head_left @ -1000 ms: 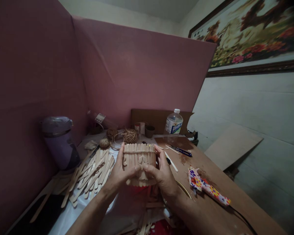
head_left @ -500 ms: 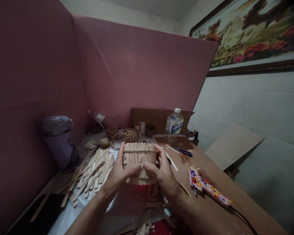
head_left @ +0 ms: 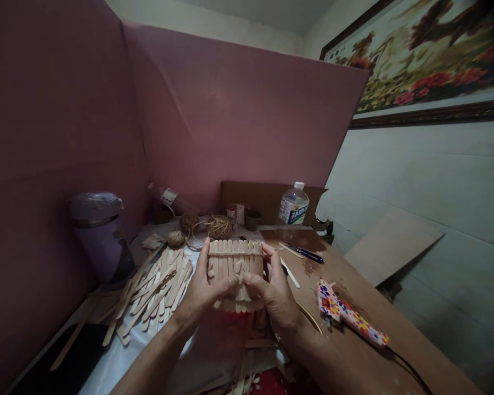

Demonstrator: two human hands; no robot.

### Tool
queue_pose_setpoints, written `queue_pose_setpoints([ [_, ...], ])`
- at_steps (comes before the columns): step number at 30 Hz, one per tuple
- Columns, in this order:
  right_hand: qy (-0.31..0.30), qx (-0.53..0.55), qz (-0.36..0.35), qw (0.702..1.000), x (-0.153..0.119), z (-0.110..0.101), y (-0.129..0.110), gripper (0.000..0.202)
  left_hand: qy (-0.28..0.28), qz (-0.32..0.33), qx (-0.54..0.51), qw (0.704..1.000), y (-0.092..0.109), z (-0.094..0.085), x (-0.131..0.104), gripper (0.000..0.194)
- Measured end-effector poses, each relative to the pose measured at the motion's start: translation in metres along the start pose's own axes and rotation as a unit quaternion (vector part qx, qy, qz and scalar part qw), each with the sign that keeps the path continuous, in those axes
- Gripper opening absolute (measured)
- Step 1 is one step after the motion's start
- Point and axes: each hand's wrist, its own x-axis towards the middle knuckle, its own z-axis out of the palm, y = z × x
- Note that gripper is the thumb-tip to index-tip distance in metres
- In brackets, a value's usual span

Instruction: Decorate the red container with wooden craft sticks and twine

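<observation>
Between my two hands is a small craft piece made of upright popsicle sticks [head_left: 226, 266], with a twine cord running across its upper part and small pale pieces on its front. My left hand [head_left: 208, 285] grips its left side, fingers behind and thumb on the front. On the right side my right hand [head_left: 274, 285] grips it the same way, and both thumb tips press near the middle of the front. It is held above the table, upright and facing me. The fingers behind it are mostly hidden.
Loose popsicle sticks [head_left: 160, 296] lie heaped at the left, before a purple tumbler [head_left: 101, 236]. Twine balls [head_left: 218, 226], a small pot [head_left: 252, 219] and a plastic bottle [head_left: 293, 207] stand at the back. A blue cutter [head_left: 308, 254] and a flowered glue gun [head_left: 349, 315] lie right.
Almost nothing differs. Both hands keep their grip on the popsicle-stick piece, and the view has shifted very slightly.
</observation>
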Motion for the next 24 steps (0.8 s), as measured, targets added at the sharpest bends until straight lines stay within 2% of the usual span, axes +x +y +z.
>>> queue_pose_setpoints([
  [17,-0.002,0.003,0.001,1.0,0.0007,0.0,-0.0007,0.07,0.011,0.004,-0.005,1.0,-0.0012,-0.0001,-0.0001,0.107],
  [21,0.0,-0.013,0.005,1.0,0.0026,-0.0041,0.004,0.079,0.019,-0.013,-0.019,1.0,0.0027,-0.0007,-0.001,0.103],
  [24,-0.006,-0.013,0.015,1.0,0.0026,-0.006,0.0053,0.078,0.027,-0.023,-0.032,0.999,0.003,-0.0013,-0.0016,0.102],
])
